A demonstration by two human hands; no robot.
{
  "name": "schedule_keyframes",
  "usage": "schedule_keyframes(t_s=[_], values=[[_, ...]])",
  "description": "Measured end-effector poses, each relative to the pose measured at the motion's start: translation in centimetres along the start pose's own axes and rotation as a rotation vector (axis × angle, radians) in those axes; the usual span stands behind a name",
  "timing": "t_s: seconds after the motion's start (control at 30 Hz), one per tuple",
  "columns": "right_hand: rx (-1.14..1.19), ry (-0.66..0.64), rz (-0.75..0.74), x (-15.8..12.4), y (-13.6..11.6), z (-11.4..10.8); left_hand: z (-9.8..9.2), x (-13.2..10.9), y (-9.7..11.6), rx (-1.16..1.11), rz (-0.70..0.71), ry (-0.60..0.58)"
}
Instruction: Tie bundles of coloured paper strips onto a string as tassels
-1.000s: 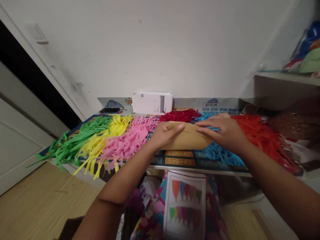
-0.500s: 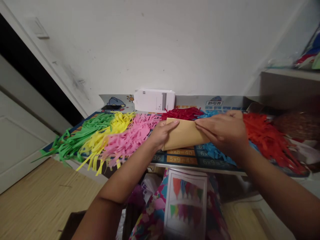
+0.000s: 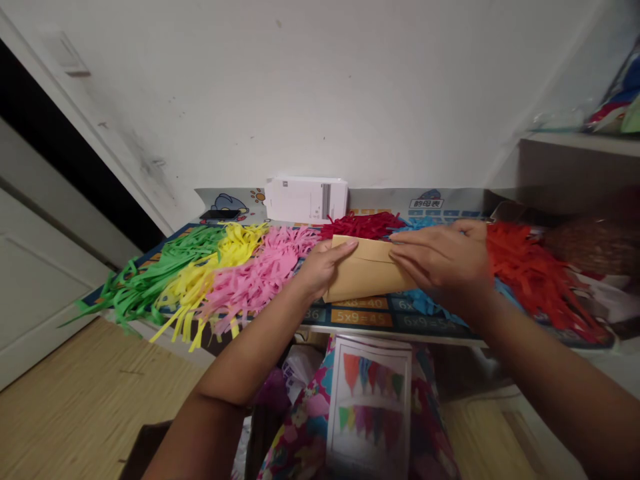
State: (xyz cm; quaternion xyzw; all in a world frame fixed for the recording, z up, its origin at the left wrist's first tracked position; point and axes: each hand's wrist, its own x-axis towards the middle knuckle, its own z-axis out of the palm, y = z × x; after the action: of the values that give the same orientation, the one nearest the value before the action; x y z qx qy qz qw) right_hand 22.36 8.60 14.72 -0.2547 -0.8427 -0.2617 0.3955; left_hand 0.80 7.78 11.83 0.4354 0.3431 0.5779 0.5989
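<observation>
A folded tan sheet of paper lies on the table, held between both hands. My left hand grips its left end, thumb on top along the upper edge. My right hand presses down on its right part with fingers stretched flat across the fold. Piles of fringed paper surround it: pink, yellow, green, dark red, blue and orange-red.
The table carries a printed multiplication mat. A white box and a dark phone sit at the back by the wall. A printed sheet with coloured pennants rests on my lap. A shelf stands at right.
The tan paper has been folded over, with a flap now showing along its top edge. My right hand's fingers have slid flat over the fold; my left hand stays at the left end.
</observation>
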Motion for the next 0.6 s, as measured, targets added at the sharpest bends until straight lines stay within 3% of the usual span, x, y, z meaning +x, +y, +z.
schedule_keyframes(t_s=[0.13,0.4,0.6], values=[[-0.015,-0.070,0.113,0.2,-0.1,0.0,0.1,-0.1,-0.1,0.025,-0.006,-0.010],[-0.050,0.007,-0.081,-1.2,0.4,-0.1,0.1,0.0,-0.3,0.004,-0.012,0.001],[0.006,0.018,-0.042,-0.8,0.0,0.0,0.3,0.1,-0.4,0.017,0.004,-0.003]])
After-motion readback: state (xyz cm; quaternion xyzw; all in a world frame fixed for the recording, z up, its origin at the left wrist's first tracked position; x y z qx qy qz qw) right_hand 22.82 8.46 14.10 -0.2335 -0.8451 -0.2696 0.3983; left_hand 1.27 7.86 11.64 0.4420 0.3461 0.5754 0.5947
